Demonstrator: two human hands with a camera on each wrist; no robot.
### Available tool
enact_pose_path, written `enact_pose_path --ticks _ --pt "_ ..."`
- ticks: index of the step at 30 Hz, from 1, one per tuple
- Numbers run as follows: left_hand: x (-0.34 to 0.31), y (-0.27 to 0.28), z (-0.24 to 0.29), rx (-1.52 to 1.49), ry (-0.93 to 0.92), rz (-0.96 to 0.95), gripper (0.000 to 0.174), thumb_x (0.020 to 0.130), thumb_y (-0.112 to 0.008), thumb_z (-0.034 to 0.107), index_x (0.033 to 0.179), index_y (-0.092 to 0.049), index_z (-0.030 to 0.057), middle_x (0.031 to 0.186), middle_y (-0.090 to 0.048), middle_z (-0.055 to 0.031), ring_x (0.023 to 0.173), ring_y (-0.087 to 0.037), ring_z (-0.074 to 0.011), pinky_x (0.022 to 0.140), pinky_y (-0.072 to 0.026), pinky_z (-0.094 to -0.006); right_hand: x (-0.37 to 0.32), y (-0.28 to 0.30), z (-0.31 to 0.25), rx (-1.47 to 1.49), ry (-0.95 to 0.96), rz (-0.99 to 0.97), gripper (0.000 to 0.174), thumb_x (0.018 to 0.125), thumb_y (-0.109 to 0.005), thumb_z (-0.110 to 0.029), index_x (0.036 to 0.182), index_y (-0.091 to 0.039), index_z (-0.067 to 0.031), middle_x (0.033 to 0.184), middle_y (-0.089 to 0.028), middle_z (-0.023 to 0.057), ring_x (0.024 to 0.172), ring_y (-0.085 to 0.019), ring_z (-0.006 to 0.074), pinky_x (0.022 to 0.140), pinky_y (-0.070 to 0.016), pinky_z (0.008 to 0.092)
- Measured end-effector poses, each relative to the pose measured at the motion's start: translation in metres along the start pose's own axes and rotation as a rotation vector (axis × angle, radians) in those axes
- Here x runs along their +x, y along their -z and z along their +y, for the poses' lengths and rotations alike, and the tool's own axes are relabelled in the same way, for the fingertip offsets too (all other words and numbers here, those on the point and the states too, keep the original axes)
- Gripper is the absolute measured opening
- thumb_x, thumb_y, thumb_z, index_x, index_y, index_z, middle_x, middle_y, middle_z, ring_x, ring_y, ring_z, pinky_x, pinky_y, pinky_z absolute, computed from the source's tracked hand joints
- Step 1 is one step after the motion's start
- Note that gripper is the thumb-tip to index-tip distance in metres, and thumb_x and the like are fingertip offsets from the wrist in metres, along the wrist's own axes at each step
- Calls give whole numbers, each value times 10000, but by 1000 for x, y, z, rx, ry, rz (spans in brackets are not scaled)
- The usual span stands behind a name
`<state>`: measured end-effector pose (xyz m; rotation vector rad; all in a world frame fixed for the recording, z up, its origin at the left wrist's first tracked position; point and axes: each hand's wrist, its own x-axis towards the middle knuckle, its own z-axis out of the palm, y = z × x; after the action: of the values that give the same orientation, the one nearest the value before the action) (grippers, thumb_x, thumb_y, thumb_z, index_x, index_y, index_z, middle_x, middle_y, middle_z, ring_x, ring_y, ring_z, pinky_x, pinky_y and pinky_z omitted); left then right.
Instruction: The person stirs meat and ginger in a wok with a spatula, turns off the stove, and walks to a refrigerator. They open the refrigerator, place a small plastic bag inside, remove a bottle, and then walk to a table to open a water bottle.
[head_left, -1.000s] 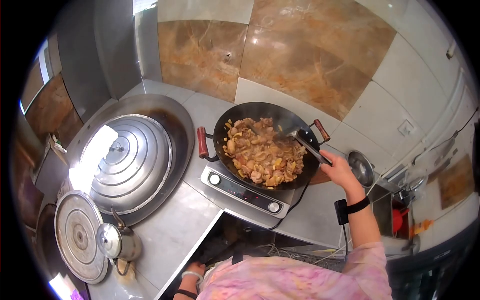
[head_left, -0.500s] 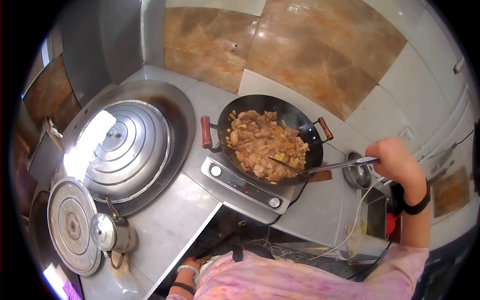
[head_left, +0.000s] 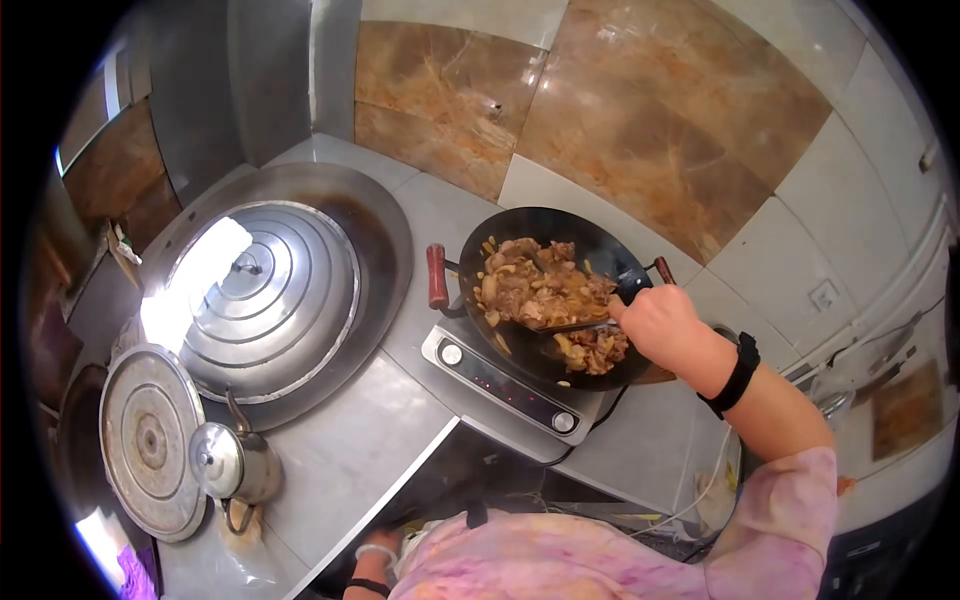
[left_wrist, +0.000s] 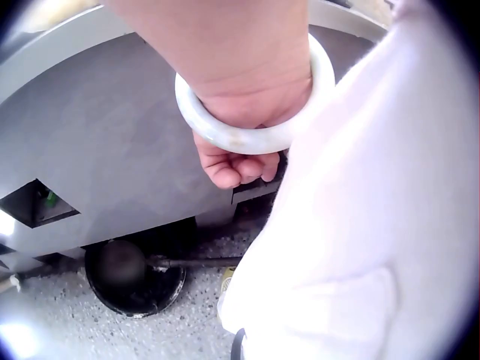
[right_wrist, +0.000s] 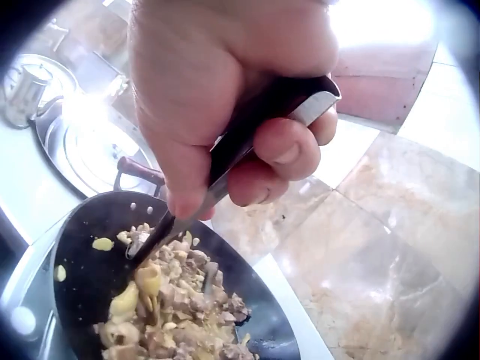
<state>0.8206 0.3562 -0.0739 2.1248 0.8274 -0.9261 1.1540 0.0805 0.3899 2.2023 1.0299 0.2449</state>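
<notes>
Over one two-handled wok (head_left: 604, 238) of food (head_left: 530, 292), the right hand (head_left: 660, 325) grips one spatula (right_wrist: 155, 238); the left hand (left_wrist: 238, 166) hangs loosely curled.

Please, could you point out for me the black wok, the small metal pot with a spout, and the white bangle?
Black wok (head_left: 603, 243): head view, on its bare inner wall.
Small metal pot (head_left: 259, 472): head view, on its body.
White bangle (left_wrist: 241, 141): left wrist view, on its band.
</notes>
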Motion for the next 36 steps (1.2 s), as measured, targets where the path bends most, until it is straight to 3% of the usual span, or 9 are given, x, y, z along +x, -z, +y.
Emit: enact_pose_path --ticks 3,10,17,24,26,28,30,33,36 --pt "6 -2 -2 -78 3 97 397 815 -510 359 1020 -653 52 1095 -596 -207 1060 -552 -358 933 -427 -399 -10 -10 33 144 -143 -91 108 763 -642 -247 846 -664 -180 653 -624 54 674 -627 245 576 -478 369" --pt "13 7 2 12 8 0 458 833 -473 363 1154 -574 52 1193 -537 -222 1122 -503 -384 967 -397 -419 -50 -31 80 576 -344 -43 139 744 -656 -231 863 -682 -165 713 -622 98 720 -594 299 621 -454 400" --pt "36 -7 -6 -3 -37 45 438 839 -468 372 1093 -611 46 1140 -567 -231 1098 -526 -377 944 -419 -415 -71 1 90 537 -350 -37 138 727 -664 -213 848 -674 -148 689 -610 101 683 -584 307 589 -448 402" --pt "20 2 2 50 -16 -25 503 880 -377 364 1177 -532 -11 1244 -476 -255 1165 -458 -390 997 -377 -432 -48 73 31 318 -4 1 99 703 -659 -194 717 -610 -109 581 -581 87 593 -600 276 528 -455 395" --pt "22 -6 -6 -40 -20 126 424 821 -503 392 1039 -643 56 1093 -593 -218 1061 -547 -384 929 -432 -416 -26 65 8 253 103 80 87 700 -622 -157 720 -611 -74 582 -591 102 591 -617 255 513 -461 370" --pt "13 -1 -6 -41 -5 114 423 805 -520 384 1030 -646 48 1090 -594 -221 1056 -551 -383 927 -433 -413 -1 45 -23 145 258 236 175 699 -600 -144 863 -605 -84 577 -552 92 561 -590 234 465 -437 342" --pt "-8 14 7 24 -10 8 493 871 -386 380 1119 -583 2 1189 -521 -249 1129 -489 -394 973 -395 -434 23 22 -55 -3 231 217 167 739 -579 -136 862 -622 -31 648 -585 80 601 -589 216 482 -438 309" --pt "-1 8 -1 34 3 28 490 860 -403 388 1123 -583 17 1175 -533 -240 1116 -503 -391 964 -402 -434 43 -20 -76 -134 69 138 181 758 -571 -136 904 -613 -38 677 -597 80 622 -593 223 488 -441 305" --pt "12 -1 -11 28 -40 24 483 852 -412 388 1118 -586 24 1161 -544 -234 1105 -513 -386 958 -406 -429 37 -37 -56 69 -140 91 237 772 -556 -119 997 -576 -46 693 -621 61 686 -614 216 522 -466 337"
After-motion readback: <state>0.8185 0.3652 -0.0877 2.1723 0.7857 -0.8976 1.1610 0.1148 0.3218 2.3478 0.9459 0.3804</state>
